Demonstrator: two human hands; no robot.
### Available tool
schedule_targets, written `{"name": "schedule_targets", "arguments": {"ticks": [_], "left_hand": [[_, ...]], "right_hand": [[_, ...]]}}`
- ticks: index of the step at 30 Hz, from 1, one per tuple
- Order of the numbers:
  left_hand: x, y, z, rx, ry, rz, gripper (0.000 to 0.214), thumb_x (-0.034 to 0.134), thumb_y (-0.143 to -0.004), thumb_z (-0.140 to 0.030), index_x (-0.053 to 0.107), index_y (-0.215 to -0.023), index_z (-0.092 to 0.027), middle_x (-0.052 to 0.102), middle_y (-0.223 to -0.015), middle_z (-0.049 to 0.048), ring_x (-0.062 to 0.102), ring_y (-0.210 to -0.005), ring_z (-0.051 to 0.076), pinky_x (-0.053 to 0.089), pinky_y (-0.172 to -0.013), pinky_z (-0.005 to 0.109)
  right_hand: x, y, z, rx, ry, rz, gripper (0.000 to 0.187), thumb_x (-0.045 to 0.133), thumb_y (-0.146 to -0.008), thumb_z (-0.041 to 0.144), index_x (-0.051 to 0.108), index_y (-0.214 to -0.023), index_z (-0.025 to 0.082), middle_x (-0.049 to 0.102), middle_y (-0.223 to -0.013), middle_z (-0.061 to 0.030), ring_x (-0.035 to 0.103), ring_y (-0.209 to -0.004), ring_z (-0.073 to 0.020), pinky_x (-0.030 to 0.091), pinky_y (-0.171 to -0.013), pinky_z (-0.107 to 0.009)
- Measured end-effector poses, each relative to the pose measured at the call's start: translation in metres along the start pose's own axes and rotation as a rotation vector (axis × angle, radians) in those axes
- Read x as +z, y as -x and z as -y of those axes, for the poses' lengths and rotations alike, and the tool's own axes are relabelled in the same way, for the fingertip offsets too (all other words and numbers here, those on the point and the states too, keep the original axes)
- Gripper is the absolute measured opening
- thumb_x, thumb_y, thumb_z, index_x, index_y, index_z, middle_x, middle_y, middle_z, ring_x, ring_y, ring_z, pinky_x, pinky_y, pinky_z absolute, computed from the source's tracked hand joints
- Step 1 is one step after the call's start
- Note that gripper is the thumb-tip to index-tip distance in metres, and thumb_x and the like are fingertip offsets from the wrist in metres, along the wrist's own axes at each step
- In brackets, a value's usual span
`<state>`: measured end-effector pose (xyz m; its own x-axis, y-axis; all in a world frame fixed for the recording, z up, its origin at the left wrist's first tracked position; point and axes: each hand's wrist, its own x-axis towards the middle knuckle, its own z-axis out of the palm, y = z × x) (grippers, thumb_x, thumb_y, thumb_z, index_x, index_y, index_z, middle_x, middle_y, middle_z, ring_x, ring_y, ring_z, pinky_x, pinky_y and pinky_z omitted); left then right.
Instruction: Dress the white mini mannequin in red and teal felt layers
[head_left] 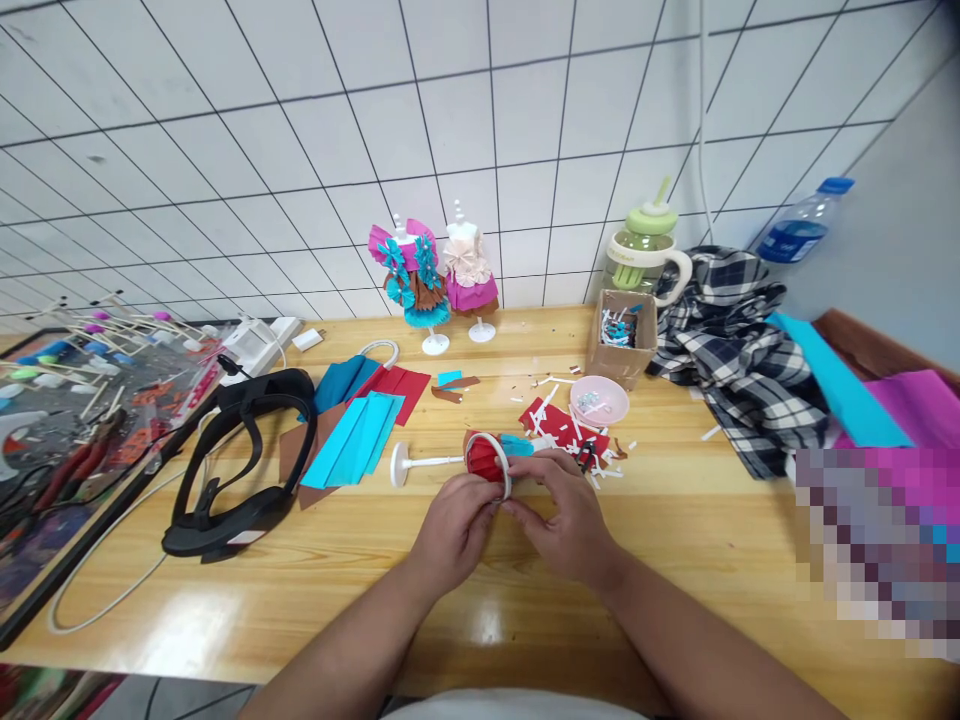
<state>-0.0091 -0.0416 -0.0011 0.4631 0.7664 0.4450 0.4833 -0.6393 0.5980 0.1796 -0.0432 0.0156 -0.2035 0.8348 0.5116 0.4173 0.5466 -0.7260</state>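
Both my hands meet at the middle of the wooden table (675,520). My left hand (454,530) and my right hand (559,515) are closed round a small white mannequin stand (420,463) lying on its side, dressed in a red paper skirt (484,460) with a white ring at its hem. A bit of teal paper (517,445) shows just behind my right fingers. Red paper scraps (559,425) and white snippets lie right beyond the hands.
Two dressed paper mannequins (435,275) stand by the tiled wall. Teal, red and brown paper sheets (356,420) and a black headset (240,460) lie left. A pink bowl (600,400), cardboard box (622,335), green mug (645,250), plaid cloth (735,350) and bottle (802,225) are right.
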Motion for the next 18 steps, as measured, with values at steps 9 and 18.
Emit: {"name": "schedule_targets", "arguments": {"ticks": [9,18], "left_hand": [[-0.0054,-0.0003,-0.0075,0.024,-0.142,0.069,0.018,0.051,-0.086,-0.019,0.054,-0.104,-0.021,0.067,-0.088,0.0066,0.061,-0.081,0.021,0.043,-0.077,0.037],[-0.0024,0.0004,-0.0054,0.073,-0.22,0.103,0.014,0.05,-0.085,-0.017,0.055,-0.098,-0.02,0.068,-0.081,0.0064,0.062,-0.073,0.02,0.045,-0.068,0.033]], "right_hand": [[-0.0039,-0.0013,0.0008,0.022,-0.013,0.048,0.026,0.063,-0.084,0.022,0.061,-0.109,0.026,0.069,-0.095,-0.0041,0.058,-0.092,-0.0231,0.051,-0.081,-0.039],[-0.0011,-0.0024,-0.0011,0.082,-0.083,0.108,0.014,0.062,-0.08,0.015,0.059,-0.091,0.023,0.066,-0.088,-0.003,0.058,-0.086,-0.0206,0.05,-0.076,-0.035]]}}
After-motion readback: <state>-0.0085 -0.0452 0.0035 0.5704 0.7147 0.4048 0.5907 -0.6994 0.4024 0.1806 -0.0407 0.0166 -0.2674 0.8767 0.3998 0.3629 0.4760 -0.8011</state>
